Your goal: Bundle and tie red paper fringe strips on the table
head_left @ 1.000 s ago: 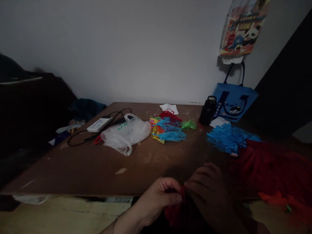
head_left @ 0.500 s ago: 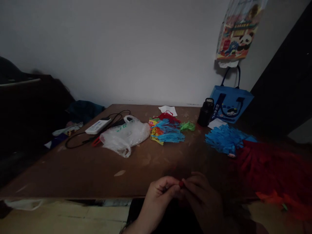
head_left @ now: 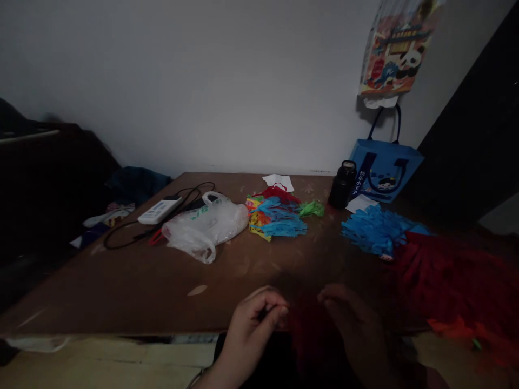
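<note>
At the table's front edge my left hand (head_left: 258, 319) is closed in a pinch on red fringed paper (head_left: 310, 329). The paper is a dark, blurred patch in the gap between my hands, and its lower part fades into shadow. My right hand (head_left: 352, 319) is a short way to the right of my left, its fingers apart and stretched toward the paper. Shadow covers much of that hand. I see nothing held in it.
On the brown table (head_left: 133, 292) lie a white plastic bag (head_left: 206, 227), a power strip (head_left: 160, 209), colourful paper tassels (head_left: 279, 216), a blue tassel bundle (head_left: 377, 229) and a large red one (head_left: 454, 275). A black bottle (head_left: 343, 186) and blue tote bag (head_left: 385, 167) stand behind.
My hands have moved apart from a joint pinch on a small red piece. Red fringe now shows blurred between them. The view has shifted slightly.
</note>
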Motion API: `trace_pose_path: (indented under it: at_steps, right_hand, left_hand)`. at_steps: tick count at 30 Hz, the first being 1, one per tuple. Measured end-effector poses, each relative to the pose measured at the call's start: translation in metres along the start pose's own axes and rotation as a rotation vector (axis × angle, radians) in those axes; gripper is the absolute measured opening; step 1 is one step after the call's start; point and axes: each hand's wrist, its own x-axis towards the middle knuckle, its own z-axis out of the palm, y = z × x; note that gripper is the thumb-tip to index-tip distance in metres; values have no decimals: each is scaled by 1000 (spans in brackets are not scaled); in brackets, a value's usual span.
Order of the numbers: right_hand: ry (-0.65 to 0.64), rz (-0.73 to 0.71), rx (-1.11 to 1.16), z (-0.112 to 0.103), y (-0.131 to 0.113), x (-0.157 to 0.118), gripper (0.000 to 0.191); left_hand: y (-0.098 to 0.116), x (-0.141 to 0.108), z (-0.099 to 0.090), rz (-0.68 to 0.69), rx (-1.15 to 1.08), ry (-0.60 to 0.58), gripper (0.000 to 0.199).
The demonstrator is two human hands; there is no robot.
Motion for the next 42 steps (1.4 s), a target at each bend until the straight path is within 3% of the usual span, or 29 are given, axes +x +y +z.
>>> trace_pose_path:
  at_steps: [3,6,9,13,16,20,23,28,31,33,36,39,42]
  right_hand:
    - [60,-19,-18,-12,0,6,11]
    - [-22,-151,-54,-18,-12,9,13]
    - [-87,-332,-119,-16,-24,9,10]
    - [-43,-536,-342,-2,-25,0,13]
    - [-51,-491,-362,10,-18,-10,4]
    - [-230,-341,-143,15,-9,-20,7]
    - [-328,-213,-78,15,-4,-21,12]
    - [-364,-97,-78,5,9,-17,15]
    - [-386,-82,-112,-16,15,-12,23]
    - [-330,-112,-177,-32,14,-9,30]
    - [-286,-286,-279,-43,5,-5,35]
    - [-343,-534,-288,-23,-1,-7,49]
    - [-383,-565,-246,15,5,-17,34]
  left_hand:
    - [-3,0,-2,16,-4,24,18]
    - [-4,-1,-3,45,35,49,18]
    - [-3,-3,-4,68,72,87,16]
    - [-3,-6,-3,130,122,148,12]
    - [-3,-8,-3,192,153,164,9]
    - [-2,-11,-4,266,168,163,11]
    - [-2,-14,-4,248,142,174,13]
    - [-2,-18,-4,197,56,92,24]
    - [-1,-20,-8,228,112,85,19]
    - [0,-21,-11,268,149,48,15]
    - [3,-20,-13,326,182,-57,15]
    - [9,-19,-10,407,192,-170,17]
    - [10,-19,-7,509,235,-179,16]
